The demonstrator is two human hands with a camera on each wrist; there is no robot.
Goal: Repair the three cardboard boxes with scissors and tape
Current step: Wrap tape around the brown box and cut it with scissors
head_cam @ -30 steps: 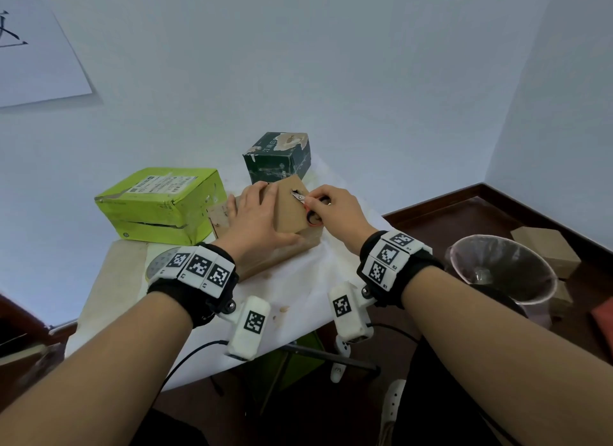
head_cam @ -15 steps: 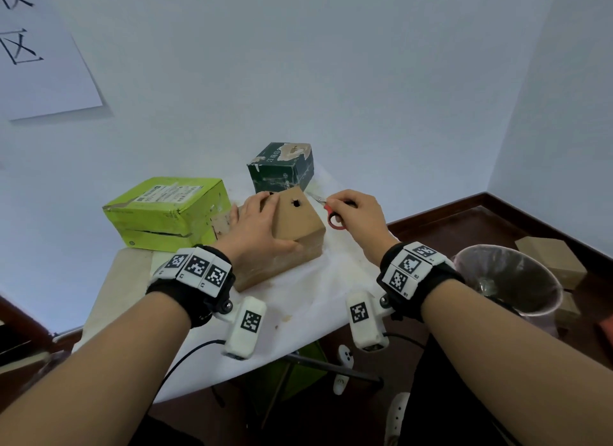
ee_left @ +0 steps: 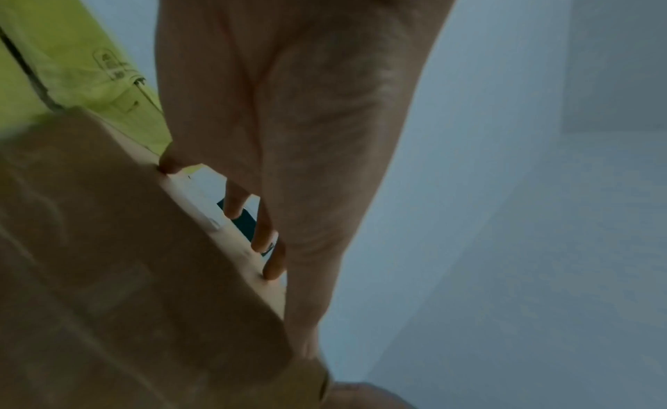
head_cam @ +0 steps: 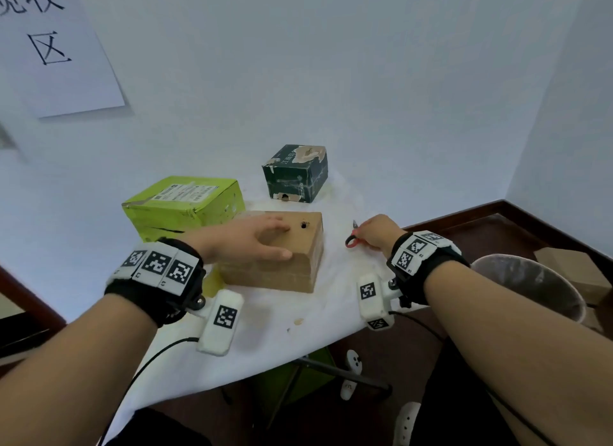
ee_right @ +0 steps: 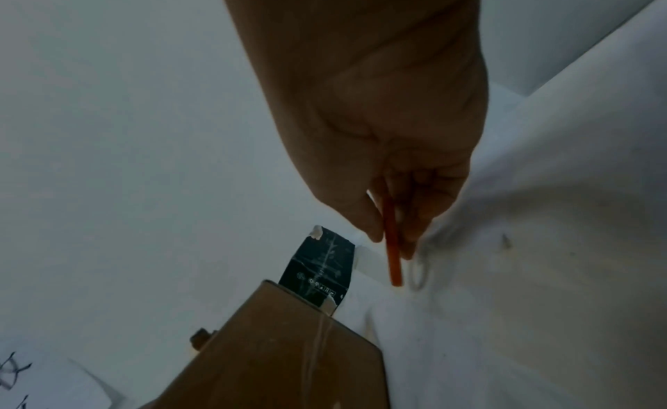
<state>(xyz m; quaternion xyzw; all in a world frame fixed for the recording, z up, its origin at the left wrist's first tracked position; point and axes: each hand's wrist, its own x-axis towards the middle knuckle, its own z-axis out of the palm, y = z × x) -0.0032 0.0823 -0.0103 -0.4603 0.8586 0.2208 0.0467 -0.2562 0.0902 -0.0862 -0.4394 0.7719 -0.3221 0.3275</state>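
Your left hand (head_cam: 247, 238) is resting flat, fingers straight, on the brown box (head_cam: 282, 263) mid-table; your right hand (head_cam: 376, 233) is pinching the red-handled scissors (head_cam: 352, 239) just beside it, over the white cloth (head_cam: 298, 329)

A plain brown cardboard box (head_cam: 292, 263) with a small round hole in its top lies flat, a lime-green labelled carton (head_cam: 185, 203) just left of it, a scuffed dark green cube box (head_cam: 295, 173) behind it, and red-handled scissors (head_cam: 352, 238) to its right.
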